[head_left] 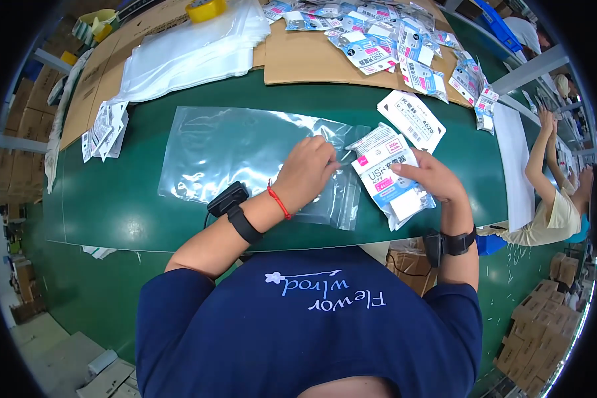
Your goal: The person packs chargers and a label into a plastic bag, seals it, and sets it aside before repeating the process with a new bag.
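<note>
A large clear zip bag [239,156] lies flat on the green table [113,205]. My left hand [306,171] presses on the bag near its open right end, fingers pinching the plastic there. My right hand [431,178] grips a stack of small white and blue product packets [386,174], held at the bag's mouth. Another white packet [411,119] lies on the table just beyond them. Both wrists wear black bands, and a red string circles the left one.
A stack of clear bags [192,53] and a yellow tape roll [205,9] lie on cardboard at the back. Several loose packets [385,40] are piled at the back right. Paper labels [105,130] sit at the left. Another person [557,199] stands at the right.
</note>
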`<state>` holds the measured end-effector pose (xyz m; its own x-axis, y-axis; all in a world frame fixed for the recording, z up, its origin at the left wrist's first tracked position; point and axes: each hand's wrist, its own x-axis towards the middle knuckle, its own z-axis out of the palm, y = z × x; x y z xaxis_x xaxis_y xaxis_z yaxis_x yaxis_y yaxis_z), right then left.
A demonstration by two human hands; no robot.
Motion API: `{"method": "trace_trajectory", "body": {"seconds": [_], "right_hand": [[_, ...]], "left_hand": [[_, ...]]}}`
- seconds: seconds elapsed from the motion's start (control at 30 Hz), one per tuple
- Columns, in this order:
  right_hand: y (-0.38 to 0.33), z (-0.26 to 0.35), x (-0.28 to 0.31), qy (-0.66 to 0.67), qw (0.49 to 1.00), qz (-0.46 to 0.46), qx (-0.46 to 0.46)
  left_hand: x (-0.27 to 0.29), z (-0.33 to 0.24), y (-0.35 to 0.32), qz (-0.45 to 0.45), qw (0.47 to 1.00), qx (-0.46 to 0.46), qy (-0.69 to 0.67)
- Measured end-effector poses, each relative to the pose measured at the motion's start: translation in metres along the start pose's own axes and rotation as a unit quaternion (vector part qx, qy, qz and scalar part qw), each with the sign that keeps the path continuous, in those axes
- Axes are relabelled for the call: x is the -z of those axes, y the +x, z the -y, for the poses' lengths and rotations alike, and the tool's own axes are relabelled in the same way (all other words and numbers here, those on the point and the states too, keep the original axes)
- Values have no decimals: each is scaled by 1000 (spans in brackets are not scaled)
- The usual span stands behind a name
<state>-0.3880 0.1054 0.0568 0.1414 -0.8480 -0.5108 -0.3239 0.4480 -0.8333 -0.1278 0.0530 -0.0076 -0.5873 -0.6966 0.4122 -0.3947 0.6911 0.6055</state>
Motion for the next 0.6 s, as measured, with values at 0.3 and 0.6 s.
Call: {"method": "trace_trajectory", "body": {"seconds": [0.3, 0.6], "right_hand": [[-1, 9, -16, 3, 997, 61, 36], [20, 10, -38, -11, 985, 171, 0]], "left_hand": [[6, 1, -1, -78, 986, 77, -123], [1, -15, 1, -106, 978, -23, -180]]}}
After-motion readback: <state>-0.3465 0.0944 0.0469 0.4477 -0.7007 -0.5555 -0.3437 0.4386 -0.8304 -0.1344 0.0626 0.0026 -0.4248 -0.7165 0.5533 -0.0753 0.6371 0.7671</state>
